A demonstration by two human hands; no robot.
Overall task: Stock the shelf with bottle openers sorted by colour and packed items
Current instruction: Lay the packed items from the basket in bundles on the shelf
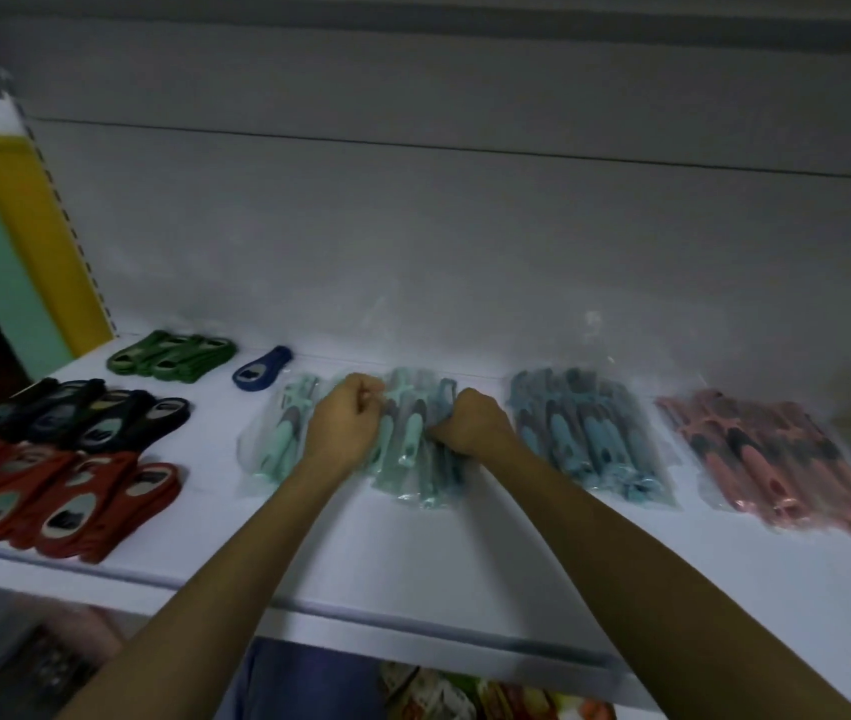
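wrapping on mint packets (405,449) looks slippery, light; left grip (345,428) and right grip (470,423) clutch it; hold stiff handles inside.

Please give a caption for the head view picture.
Left hand and right hand grip mint packs on the shelf beside sorted bottle openers.

Two arms are all that shows of the person. The left forearm (257,558) and the right forearm (621,548) are bare along their whole visible length, from the lower edge of the view up to the wrist. Both are long and slender, narrowing toward the wrist. The left hand (343,426) and the right hand (475,423) are uncovered too, their knuckles showing as rounded bumps. The fingers (363,394) are blurred. Low between the arms shows a patch of blue cloth (309,683); whether it is the person's clothing cannot be told.
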